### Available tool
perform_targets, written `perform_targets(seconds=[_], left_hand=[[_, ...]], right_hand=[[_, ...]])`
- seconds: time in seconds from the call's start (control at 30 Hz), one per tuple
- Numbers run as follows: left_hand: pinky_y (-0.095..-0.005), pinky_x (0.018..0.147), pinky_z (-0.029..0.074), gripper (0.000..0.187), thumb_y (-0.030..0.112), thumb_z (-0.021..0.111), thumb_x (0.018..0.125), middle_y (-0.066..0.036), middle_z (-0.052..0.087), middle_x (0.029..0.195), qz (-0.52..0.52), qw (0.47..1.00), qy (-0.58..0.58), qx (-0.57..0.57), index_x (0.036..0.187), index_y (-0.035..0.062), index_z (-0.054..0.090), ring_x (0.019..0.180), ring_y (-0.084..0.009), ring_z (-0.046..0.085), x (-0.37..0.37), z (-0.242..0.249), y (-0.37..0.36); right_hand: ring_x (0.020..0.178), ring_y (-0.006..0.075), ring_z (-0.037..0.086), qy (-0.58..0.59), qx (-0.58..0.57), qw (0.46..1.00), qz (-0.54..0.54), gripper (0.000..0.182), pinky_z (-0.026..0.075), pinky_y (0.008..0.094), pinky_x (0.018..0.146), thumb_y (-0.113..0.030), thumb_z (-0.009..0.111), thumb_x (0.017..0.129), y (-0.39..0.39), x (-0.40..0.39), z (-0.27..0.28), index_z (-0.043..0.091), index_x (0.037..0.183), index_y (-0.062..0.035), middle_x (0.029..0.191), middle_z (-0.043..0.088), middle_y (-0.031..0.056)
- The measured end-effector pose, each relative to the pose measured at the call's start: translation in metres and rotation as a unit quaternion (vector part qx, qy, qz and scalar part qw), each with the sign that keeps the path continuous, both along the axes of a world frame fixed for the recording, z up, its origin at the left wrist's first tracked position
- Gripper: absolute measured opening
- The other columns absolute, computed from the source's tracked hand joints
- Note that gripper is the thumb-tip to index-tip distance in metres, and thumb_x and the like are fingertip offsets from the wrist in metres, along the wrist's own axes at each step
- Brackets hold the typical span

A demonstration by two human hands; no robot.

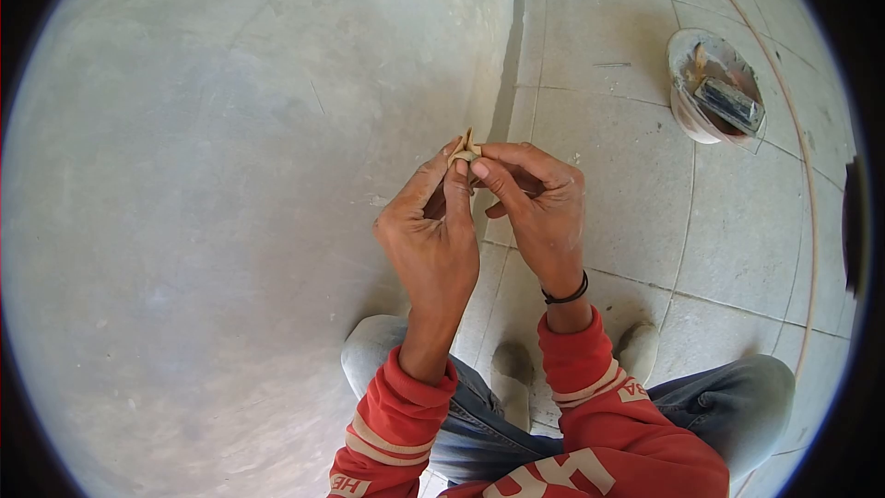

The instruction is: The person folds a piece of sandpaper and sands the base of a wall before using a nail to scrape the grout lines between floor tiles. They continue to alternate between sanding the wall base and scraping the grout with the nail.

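Observation:
Both hands meet in front of me, pinching a small folded tan piece (469, 141) that looks like stiff paper or sandpaper. My left hand (433, 221) grips its left side between thumb and fingers. On the other side, the thumb and forefinger of my right hand (546, 198) close on it. A pointed flap sticks up between the fingertips, and much of the piece is hidden by them. Pale dust marks the fingers.
A smooth grey plastered wall (212, 184) fills the left side. On the tiled floor (618, 166) at right stands a bucket (687, 115) holding a dark, block-like tool (730, 103). A thin hose or cable (800, 138) runs along the right. My shoes (513, 371) are below my hands.

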State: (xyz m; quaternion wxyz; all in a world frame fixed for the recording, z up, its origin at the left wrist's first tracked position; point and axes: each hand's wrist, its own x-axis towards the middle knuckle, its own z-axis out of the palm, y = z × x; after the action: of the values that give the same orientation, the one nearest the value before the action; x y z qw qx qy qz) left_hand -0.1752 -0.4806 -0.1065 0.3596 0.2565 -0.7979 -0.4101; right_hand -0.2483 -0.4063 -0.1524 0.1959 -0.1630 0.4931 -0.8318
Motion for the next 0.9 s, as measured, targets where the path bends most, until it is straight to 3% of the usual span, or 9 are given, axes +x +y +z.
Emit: perform_targets(seconds=[0.33, 0.43, 0.53, 0.6, 0.63, 0.73, 0.8, 0.83, 0.9], left_hand=[[-0.0299, 0.078, 0.059, 0.025, 0.010, 0.066, 0.106, -0.018, 0.080, 0.099, -0.002, 1.000, -0.011, -0.004, 0.122, -0.0061, 0.076, 0.090, -0.0141, 0.074, 0.003, -0.005, -0.004], [-0.0315, 0.078, 0.059, 0.029, 0.014, 0.062, 0.108, -0.019, 0.080, 0.098, -0.004, 0.999, -0.035, 0.009, 0.124, -0.0062, 0.075, 0.089, -0.0162, 0.075, 0.002, -0.007, -0.002], [-0.0344, 0.079, 0.059, 0.031, 0.018, 0.061, 0.108, -0.020, 0.079, 0.096, -0.012, 0.997, -0.046, -0.060, 0.125, -0.0055, 0.075, 0.088, -0.0220, 0.077, 0.003, -0.015, -0.002], [-0.0370, 0.079, 0.059, 0.031, 0.017, 0.065, 0.105, -0.022, 0.078, 0.098, -0.015, 0.992, -0.049, -0.118, 0.125, -0.0048, 0.075, 0.087, -0.0279, 0.077, 0.002, -0.020, 0.000], [-0.0370, 0.079, 0.059, 0.031, 0.017, 0.065, 0.105, -0.022, 0.078, 0.098, -0.015, 0.992, -0.049, -0.117, 0.125, -0.0048, 0.075, 0.087, -0.0279, 0.077, 0.002, -0.017, 0.001], [-0.0364, 0.080, 0.059, 0.029, 0.016, 0.067, 0.104, -0.023, 0.077, 0.098, -0.052, 0.994, -0.062, -0.079, 0.121, -0.0060, 0.075, 0.088, -0.0301, 0.077, 0.001, -0.004, 0.006], [-0.0339, 0.079, 0.059, 0.028, 0.015, 0.072, 0.101, -0.020, 0.078, 0.097, -0.021, 0.994, -0.069, -0.081, 0.116, -0.0078, 0.076, 0.087, -0.0248, 0.076, -0.001, 0.000, 0.004], [-0.0339, 0.079, 0.059, 0.028, 0.015, 0.072, 0.101, -0.020, 0.078, 0.097, -0.022, 0.994, -0.068, -0.078, 0.116, -0.0078, 0.076, 0.087, -0.0248, 0.076, -0.001, 0.003, 0.002], [-0.0296, 0.077, 0.055, 0.033, 0.021, 0.079, 0.099, -0.012, 0.077, 0.096, -0.030, 0.991, -0.083, 0.101, 0.117, -0.0059, 0.077, 0.086, -0.0168, 0.070, 0.000, 0.006, 0.000]], right_hand=[[0.080, 0.0110, 0.074, 0.006, 0.005, 1.000, -0.015, 0.017, 0.056, 0.0231, 0.061, -0.010, 0.080, 0.095, -0.009, 0.005, -0.007, 0.080, 0.110, -0.0016, 0.095, 0.080, 0.0075], [0.080, 0.0123, 0.074, 0.060, 0.005, 0.994, -0.088, 0.017, 0.057, 0.0240, 0.061, -0.005, 0.077, 0.096, -0.018, 0.009, -0.018, 0.078, 0.111, 0.0016, 0.097, 0.079, 0.0098], [0.080, 0.0137, 0.074, 0.103, 0.008, 0.987, -0.123, 0.019, 0.059, 0.0254, 0.063, -0.002, 0.075, 0.096, -0.023, 0.011, -0.031, 0.076, 0.114, 0.0033, 0.096, 0.078, 0.0109], [0.077, 0.0130, 0.073, 0.015, -0.010, 0.997, -0.076, 0.017, 0.059, 0.0261, 0.067, -0.002, 0.074, 0.097, -0.023, 0.007, -0.041, 0.077, 0.113, 0.0013, 0.093, 0.077, 0.0076], [0.077, 0.0130, 0.073, 0.016, -0.010, 0.997, -0.076, 0.017, 0.059, 0.0261, 0.067, -0.002, 0.074, 0.097, -0.019, 0.001, -0.044, 0.077, 0.113, 0.0013, 0.093, 0.077, 0.0076], [0.077, 0.0108, 0.070, -0.110, -0.082, 0.988, 0.065, 0.018, 0.058, 0.0259, 0.069, -0.008, 0.069, 0.103, -0.005, -0.022, -0.058, 0.077, 0.118, -0.0011, 0.096, 0.076, 0.0041], [0.079, 0.0082, 0.068, -0.231, -0.258, 0.927, 0.145, 0.024, 0.055, 0.0245, 0.068, -0.014, 0.062, 0.109, 0.001, -0.031, -0.067, 0.074, 0.125, -0.0027, 0.101, 0.076, 0.0021], [0.079, 0.0082, 0.068, -0.231, -0.255, 0.928, 0.144, 0.024, 0.055, 0.0245, 0.068, -0.014, 0.062, 0.109, 0.000, -0.031, -0.069, 0.074, 0.125, -0.0027, 0.101, 0.076, 0.0021], [0.081, 0.0072, 0.067, -0.212, -0.251, 0.934, 0.143, 0.028, 0.052, 0.0232, 0.065, -0.017, 0.058, 0.111, -0.001, -0.028, -0.071, 0.069, 0.133, -0.0029, 0.103, 0.075, 0.0021]])
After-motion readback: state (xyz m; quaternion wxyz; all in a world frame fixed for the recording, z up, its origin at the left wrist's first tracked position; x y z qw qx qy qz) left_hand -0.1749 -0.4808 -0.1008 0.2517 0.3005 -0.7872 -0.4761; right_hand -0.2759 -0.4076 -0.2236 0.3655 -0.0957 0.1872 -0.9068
